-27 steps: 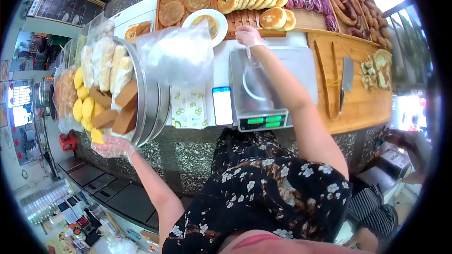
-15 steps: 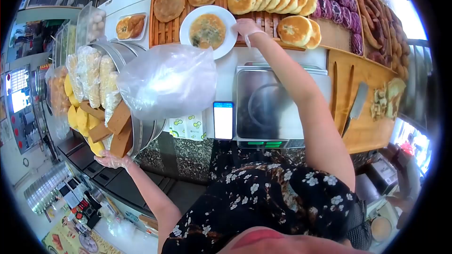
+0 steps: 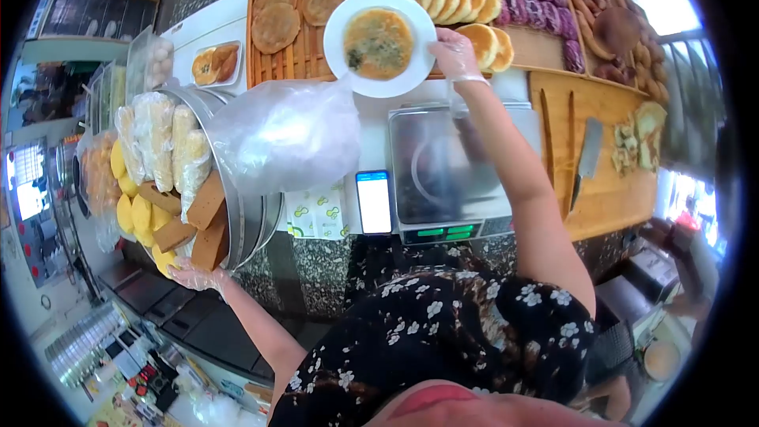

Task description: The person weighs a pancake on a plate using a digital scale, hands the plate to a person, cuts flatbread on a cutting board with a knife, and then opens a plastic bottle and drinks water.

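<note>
My right hand (image 3: 457, 57), in a clear plastic glove, grips the right rim of a white plate (image 3: 381, 87). On the plate lies a round yellow-green pancake-like food (image 3: 379, 43). The plate is over the front of the wooden trays and hides part of them. My left hand (image 3: 196, 275), also gloved, has its fingers stretched out below brown cake blocks (image 3: 210, 245) and yellow buns (image 3: 144, 217) piled on a round metal steamer (image 3: 253, 209). Whether it touches the cake or the steamer's edge, I cannot tell.
A clear plastic bag (image 3: 288, 134) bulges over the steamer. Near me lie a phone (image 3: 374, 202) and a metal scale (image 3: 443, 166). A cleaver (image 3: 586, 160) rests on the cutting board (image 3: 613, 213) at right. Wooden trays hold flat breads (image 3: 275, 28) and purple buns (image 3: 530, 8).
The plate has been raised and moved to the right in my right hand. My left hand stays by the cakes, and the view has shifted slightly.
</note>
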`<action>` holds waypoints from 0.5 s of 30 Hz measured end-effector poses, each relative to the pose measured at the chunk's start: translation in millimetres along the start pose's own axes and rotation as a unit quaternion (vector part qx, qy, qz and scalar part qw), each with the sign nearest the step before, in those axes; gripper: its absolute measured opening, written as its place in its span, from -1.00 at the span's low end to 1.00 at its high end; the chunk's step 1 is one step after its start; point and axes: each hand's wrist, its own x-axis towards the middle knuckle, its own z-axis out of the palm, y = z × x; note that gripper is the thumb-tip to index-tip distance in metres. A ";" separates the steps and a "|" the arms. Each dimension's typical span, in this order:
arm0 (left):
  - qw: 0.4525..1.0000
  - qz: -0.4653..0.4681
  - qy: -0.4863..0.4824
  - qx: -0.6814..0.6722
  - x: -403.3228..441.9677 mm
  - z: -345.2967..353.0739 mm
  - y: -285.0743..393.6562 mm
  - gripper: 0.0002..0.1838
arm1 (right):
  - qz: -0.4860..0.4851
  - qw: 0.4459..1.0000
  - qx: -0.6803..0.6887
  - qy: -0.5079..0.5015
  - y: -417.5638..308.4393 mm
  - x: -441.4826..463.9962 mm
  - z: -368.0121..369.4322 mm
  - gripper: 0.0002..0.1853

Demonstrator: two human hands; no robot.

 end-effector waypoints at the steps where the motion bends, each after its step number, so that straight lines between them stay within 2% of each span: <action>1: 1.000 -0.013 -0.003 -0.027 -0.3 -7.7 10.1 -0.45 | 0.014 0.999 0.033 0.018 -5.9 -9.6 -13.1 -0.72; 2: 0.998 -0.026 -0.006 -0.056 -1.6 -12.0 19.8 -0.46 | 0.005 0.999 0.029 0.033 -12.9 -19.8 -26.8 -0.72; 4: 0.994 -0.023 0.011 -0.105 -7.3 -9.8 23.0 -0.49 | 0.086 0.988 0.106 0.078 -22.9 -54.6 -52.1 -0.75; 6: 0.986 -0.016 0.038 -0.160 -11.6 -3.6 19.1 -0.50 | 0.097 0.980 0.120 0.129 -21.1 -100.4 -68.9 -0.74; 7: 0.985 -0.044 0.018 -0.164 -6.1 -13.8 20.1 -0.48 | 0.119 0.972 0.137 0.152 -13.7 -128.8 -71.7 -0.73; 12: 0.955 -0.046 0.000 -0.293 -44.1 -7.9 48.2 -0.47 | 0.142 0.950 0.117 0.253 24.9 -217.3 -114.9 -0.70; 14: 0.977 0.021 0.049 -0.206 -19.3 -10.4 33.6 -0.52 | 0.152 0.960 -0.127 0.199 69.8 -200.4 -113.6 -0.79; 15: 0.982 0.162 0.090 -0.018 -13.3 2.3 18.8 -0.54 | 0.150 0.942 -0.244 0.177 96.7 -189.0 -115.5 -0.80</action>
